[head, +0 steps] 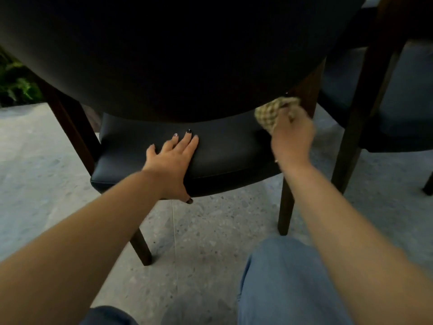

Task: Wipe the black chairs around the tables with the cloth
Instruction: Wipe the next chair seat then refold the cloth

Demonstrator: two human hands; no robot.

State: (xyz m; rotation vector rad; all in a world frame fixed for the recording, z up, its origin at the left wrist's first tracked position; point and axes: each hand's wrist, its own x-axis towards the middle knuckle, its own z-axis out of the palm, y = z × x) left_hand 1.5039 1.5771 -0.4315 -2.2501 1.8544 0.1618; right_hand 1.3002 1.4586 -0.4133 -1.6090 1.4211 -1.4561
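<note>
- Our right hand (293, 139) was curled round a bunched checked cloth (269, 116), gripping it in the fist so that a wad stuck out beyond the knuckles and pressed where the seat's rear corner met the wooden back post (309, 90).
- Our left hand (172, 158) lay flat on the black seat cushion (225, 148), fingers straight and spread, the thumb hooked over the front edge; it held nothing and seemed to be steadying the chair.
- The cloth looked soft and light, and we judged it would fold into whatever shape the fist gave it. Held bunched like this, it suited corners and seams; spread under a flat palm it would cover the open cushion faster.
- The cushion under our left palm looked like smooth, padded leather or vinyl with a faint sheen. We expected the cloth to slide easily over it and the padding to give a little under pressure.
- Above both hands rose the chair's broad black backrest (175, 55), very dark in this light.
- The frame looked stiff and fairly heavy; the dark wooden legs (285, 207) stood on the speckled floor (210, 231) below our wrists. If the chair needed shifting, the seat edge or a back post seemed the firm place to take hold.
- Beyond our right hand stood a second black chair (398, 127), close beside the first.
</note>
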